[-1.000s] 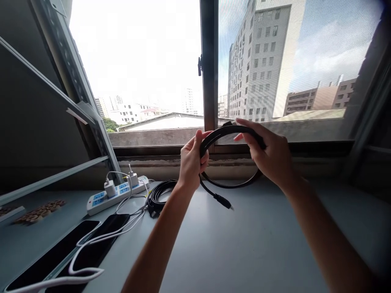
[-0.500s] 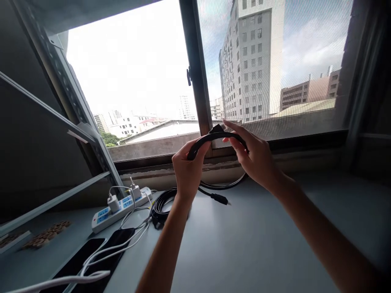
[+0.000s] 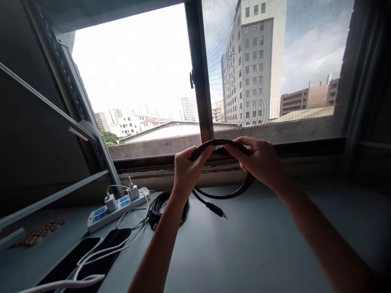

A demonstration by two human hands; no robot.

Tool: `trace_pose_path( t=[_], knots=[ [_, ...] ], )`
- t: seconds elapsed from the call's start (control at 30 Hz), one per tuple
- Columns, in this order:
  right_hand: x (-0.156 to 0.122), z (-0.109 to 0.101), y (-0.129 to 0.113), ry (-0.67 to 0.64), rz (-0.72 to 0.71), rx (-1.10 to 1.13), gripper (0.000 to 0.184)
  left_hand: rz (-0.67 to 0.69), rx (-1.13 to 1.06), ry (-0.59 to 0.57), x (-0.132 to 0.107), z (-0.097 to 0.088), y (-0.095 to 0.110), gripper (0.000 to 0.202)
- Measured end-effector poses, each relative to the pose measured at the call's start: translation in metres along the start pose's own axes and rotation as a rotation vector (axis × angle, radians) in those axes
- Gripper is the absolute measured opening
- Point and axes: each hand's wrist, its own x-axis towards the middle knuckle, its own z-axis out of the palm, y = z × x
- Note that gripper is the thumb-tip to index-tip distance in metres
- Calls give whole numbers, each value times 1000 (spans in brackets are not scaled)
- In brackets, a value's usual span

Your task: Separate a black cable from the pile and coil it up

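Observation:
A coiled black cable (image 3: 217, 142) hangs in loops between my two raised hands, above the grey tabletop. My left hand (image 3: 191, 167) is closed on the left side of the coil, thumb over the top. On the right side, my right hand (image 3: 256, 156) grips the same coil, with its thumb along the strands. The coil's lower loop droops below the hands. One end of the cable, with a black plug (image 3: 215, 209) and a metal tip, dangles under the coil. The other connector is mostly hidden behind the right thumb.
On the table (image 3: 232, 252), a second coiled black cable (image 3: 155, 205) lies by my left forearm. A white power strip (image 3: 117, 207) with two chargers, white cords and black phones (image 3: 76, 254) is at left. Metal shelf bars (image 3: 82, 97) stand beside the window.
My right hand has closed down onto the coil; its fingers were raised and apart before. The black connector above the coil has dropped behind it. The dangling plug hangs slightly lower.

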Motion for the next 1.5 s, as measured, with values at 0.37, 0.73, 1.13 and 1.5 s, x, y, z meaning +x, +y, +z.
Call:
trace_pose_path(
  t=[0.37,0.73,1.13,1.5],
  knots=[
    [-3,-5,-13,-353,322,590,51,-299,-164,-161,-3,-9,23,43],
    [-10,13,-7,-11,-464,-240,36,-466,-193,-222,0,-12,15,41],
    [-2,21,12,188,-150,-235,18,-570,-429,-369,4,-6,-3,39],
    [-3,41,101,-74,475,-99,19,-707,288,-439,4,-4,-62,32]
  ],
)
